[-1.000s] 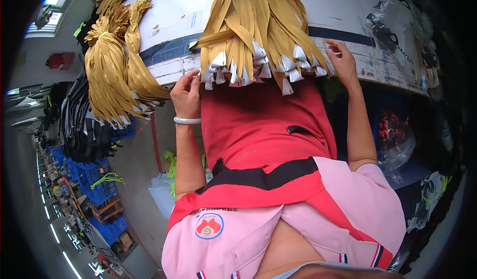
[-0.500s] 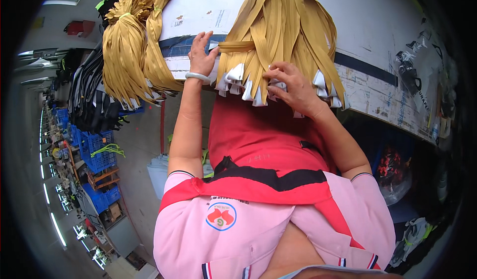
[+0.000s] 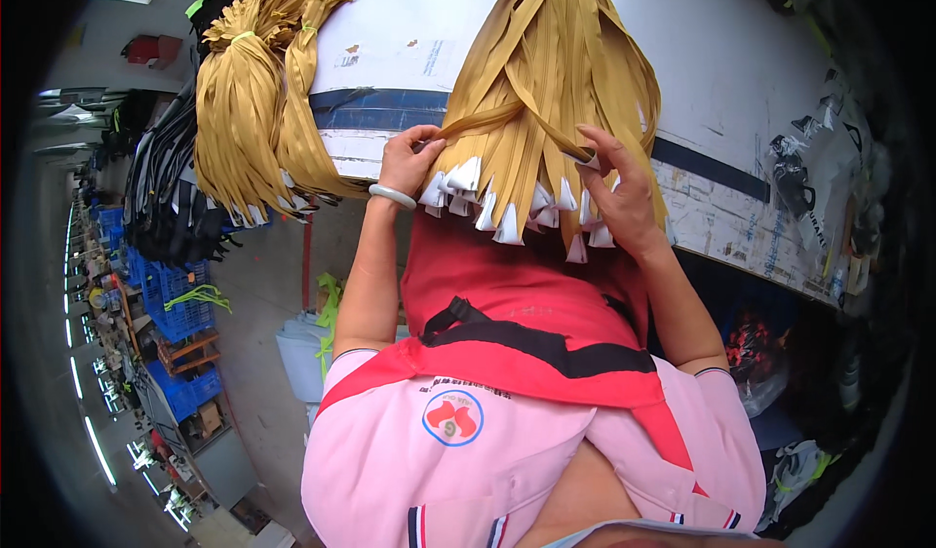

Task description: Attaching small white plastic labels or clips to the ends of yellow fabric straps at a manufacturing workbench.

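Note:
A thick bundle of gold zipper tapes (image 3: 551, 70) hangs over the table's near edge, its loose ends tipped with white tabs (image 3: 509, 224). At the bundle's left side, my left hand (image 3: 408, 168) pinches one gold zipper tape (image 3: 483, 119) drawn out sideways. My right hand (image 3: 626, 195), closed with thumb and fingers, grips a zipper tape near its white-tipped end on the right of the bundle. Whether both hands hold the same tape cannot be told, as the strips cross in the middle.
More gold bundles (image 3: 244, 109) are draped over the table's left end, with black strips (image 3: 175, 182) hanging beyond. The white table (image 3: 717, 80) has a dark blue band. Clear plastic bags (image 3: 814, 173) lie at right. Blue crates (image 3: 175, 294) stand on the floor at left.
My left hand has moved down and closed on a tape at the bundle's left. My right hand has shifted right and now lifts a tape end.

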Demonstrator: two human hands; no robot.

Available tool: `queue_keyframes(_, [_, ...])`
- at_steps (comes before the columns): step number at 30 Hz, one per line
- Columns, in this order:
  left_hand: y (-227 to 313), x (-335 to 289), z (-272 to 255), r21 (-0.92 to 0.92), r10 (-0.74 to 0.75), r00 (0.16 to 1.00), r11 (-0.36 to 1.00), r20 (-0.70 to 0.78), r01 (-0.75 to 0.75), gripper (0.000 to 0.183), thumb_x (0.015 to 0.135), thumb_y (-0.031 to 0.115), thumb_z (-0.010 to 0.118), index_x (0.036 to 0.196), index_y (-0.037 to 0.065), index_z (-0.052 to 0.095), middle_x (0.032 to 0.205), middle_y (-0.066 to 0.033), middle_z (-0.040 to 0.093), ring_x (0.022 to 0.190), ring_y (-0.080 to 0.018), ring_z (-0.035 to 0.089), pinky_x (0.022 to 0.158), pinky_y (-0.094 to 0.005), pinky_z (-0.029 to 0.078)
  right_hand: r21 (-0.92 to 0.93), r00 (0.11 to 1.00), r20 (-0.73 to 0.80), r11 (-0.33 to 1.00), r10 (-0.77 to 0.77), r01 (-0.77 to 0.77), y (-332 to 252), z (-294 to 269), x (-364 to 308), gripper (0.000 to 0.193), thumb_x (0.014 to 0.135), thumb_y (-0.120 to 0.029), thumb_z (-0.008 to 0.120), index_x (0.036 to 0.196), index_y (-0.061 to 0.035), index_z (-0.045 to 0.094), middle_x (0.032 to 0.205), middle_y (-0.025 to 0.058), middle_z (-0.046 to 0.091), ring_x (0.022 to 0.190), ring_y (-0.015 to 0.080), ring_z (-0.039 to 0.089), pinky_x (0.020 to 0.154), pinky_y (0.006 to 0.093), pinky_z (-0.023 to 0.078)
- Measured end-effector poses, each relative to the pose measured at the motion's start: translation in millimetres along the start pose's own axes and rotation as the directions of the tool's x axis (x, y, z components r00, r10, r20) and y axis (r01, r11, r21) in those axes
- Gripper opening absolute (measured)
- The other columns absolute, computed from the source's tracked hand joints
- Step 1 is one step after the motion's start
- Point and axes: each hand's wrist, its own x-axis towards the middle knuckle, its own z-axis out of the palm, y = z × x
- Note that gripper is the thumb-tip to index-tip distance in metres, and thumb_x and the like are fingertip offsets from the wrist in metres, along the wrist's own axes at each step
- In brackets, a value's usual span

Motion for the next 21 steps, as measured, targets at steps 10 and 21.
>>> queue_keyframes(10, [69, -92, 6, -0.128, 0.214, 0.933, 0.975, 0.290, -0.183, 0.020, 0.082, 0.005, 0.072, 0.101, -0.001, 0.068, 0.083, -0.0090, 0.063, 0.067, -0.0140, 0.061, 0.061, -0.0282, 0.048, -0.174, 0.960, 0.042, 0.945, -0.275, 0.279, 3, 37, -13, 0.023, 0.077, 0.009, 0.063, 0.095, -0.0055, 0.068, 0.101, 0.0082, 0.064, 0.094, 0.0254, 0.062, 0.080, 0.0338, 0.050])
queue_keyframes(21, [-14, -111, 22, -0.671, -0.027, 0.888, 0.645, 0.458, 0.366, 0.028, 0.098, 0.016, 0.060, 0.115, -0.004, 0.064, 0.097, -0.0105, 0.070, 0.083, -0.0164, 0.069, 0.069, -0.0275, 0.056, 0.125, 0.941, 0.324, 0.990, -0.097, 0.059, -36, 101, 3, 0.036, 0.088, -0.001, 0.066, 0.123, -0.0027, 0.057, 0.112, 0.0070, 0.062, 0.096, 0.0146, 0.062, 0.084, 0.0302, 0.051])
